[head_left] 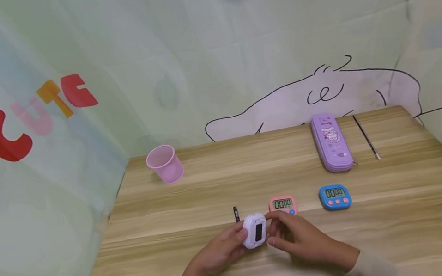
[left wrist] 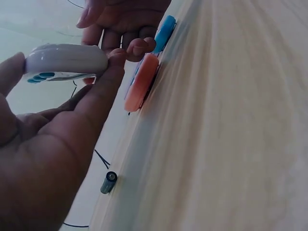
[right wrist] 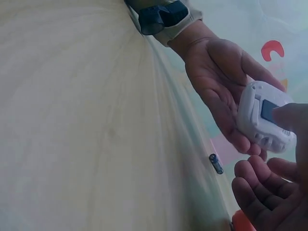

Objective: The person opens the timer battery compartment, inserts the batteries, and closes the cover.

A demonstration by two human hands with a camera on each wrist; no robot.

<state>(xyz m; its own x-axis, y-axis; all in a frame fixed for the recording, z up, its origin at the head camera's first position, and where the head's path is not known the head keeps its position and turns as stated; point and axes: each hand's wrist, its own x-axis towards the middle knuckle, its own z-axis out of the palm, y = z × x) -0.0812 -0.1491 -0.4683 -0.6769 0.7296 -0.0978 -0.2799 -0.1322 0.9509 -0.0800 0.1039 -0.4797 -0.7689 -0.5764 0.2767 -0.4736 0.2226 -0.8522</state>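
Observation:
A white timer (head_left: 255,231) is held up off the table, its back with a dark rectangle facing the right hand. My left hand (head_left: 219,251) grips it between thumb and fingers; the left wrist view shows the timer (left wrist: 66,58) edge-on in the left hand (left wrist: 53,144). Beside it is my right hand (head_left: 307,238), its fingers bent loosely; in the right wrist view the thumb of the right hand (right wrist: 279,183) lies over the timer's back (right wrist: 263,117). A small battery (head_left: 236,214) lies on the table just behind the left hand.
Behind the right hand lies a pink timer (head_left: 282,203), with a blue timer (head_left: 335,197) to its right. Farther back are a pink cup (head_left: 170,168), a purple pencil case (head_left: 332,142) and a pencil (head_left: 366,137). Printed cloth borders the wooden table (head_left: 217,175).

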